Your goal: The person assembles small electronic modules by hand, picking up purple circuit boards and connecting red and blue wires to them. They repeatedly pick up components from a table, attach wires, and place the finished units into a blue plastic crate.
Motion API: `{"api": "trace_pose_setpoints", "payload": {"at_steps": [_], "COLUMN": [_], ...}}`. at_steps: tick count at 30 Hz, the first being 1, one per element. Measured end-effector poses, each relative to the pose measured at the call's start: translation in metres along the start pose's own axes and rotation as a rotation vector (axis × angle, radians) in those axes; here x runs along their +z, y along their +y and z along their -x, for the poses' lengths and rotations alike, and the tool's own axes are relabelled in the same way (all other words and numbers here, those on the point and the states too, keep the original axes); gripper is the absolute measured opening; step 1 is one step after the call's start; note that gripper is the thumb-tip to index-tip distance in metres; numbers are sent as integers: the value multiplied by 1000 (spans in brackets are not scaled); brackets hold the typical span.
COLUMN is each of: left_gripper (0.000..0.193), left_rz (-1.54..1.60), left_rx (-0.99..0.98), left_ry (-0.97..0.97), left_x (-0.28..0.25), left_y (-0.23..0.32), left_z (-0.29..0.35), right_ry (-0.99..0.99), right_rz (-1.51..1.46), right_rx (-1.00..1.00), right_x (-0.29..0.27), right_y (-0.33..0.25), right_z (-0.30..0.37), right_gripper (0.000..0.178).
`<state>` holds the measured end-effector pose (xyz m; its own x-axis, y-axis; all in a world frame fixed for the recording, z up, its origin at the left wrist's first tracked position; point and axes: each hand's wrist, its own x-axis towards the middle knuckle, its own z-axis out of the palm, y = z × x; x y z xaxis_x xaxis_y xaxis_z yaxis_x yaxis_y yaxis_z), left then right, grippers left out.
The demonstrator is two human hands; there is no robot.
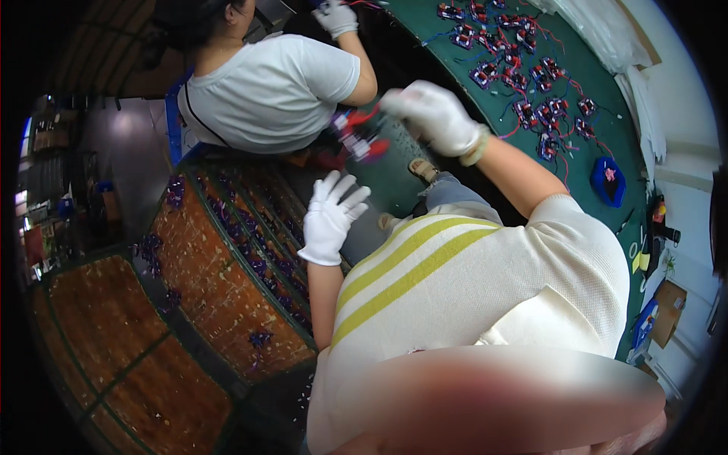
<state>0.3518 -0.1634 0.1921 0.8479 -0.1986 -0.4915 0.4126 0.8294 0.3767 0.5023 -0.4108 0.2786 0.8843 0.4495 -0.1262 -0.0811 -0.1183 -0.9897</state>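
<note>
My left hand [327, 220], in a white glove, is open with fingers spread, holding nothing. My right hand [434, 120], also white-gloved, is blurred by motion near the green table's edge. A small circuit board [355, 138] with red wires appears in mid-air, smeared, between my hands. One red wire reaches up toward my right fingertips; whether they grip it cannot be made out. Several similar boards with red and blue wires [547, 114] lie spread over the green table [485, 114] to the right.
A co-worker in a white shirt [258, 91] sits ahead at left, a gloved hand [335, 18] at the far table edge. Brown-panelled bins [216, 280] stand at left, one holding many purple boards [243, 227]. A blue tray [607, 182] lies on the table. Clear plastic sheeting [595, 34] lines its far side.
</note>
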Motion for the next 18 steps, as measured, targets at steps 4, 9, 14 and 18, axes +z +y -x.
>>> {"api": "trace_pose_setpoints", "payload": {"at_steps": [4, 9, 14, 18], "left_gripper": [50, 42, 41, 40], "left_rz": [87, 217, 245, 375], "left_rx": [-41, 154, 172, 337], "left_ry": [89, 328, 333, 479], "left_x": [-1, -3, 12, 0], "left_y": [-1, -2, -6, -22], "left_z": [-48, -95, -96, -74], "right_ry": [181, 189, 288, 635], "right_rz": [591, 1317, 1077, 826], "right_rx": [-332, -472, 211, 10], "right_x": [-115, -243, -310, -275], "right_y": [10, 122, 205, 173], "right_z": [-80, -246, -373, -407], "right_gripper": [22, 36, 68, 57]}}
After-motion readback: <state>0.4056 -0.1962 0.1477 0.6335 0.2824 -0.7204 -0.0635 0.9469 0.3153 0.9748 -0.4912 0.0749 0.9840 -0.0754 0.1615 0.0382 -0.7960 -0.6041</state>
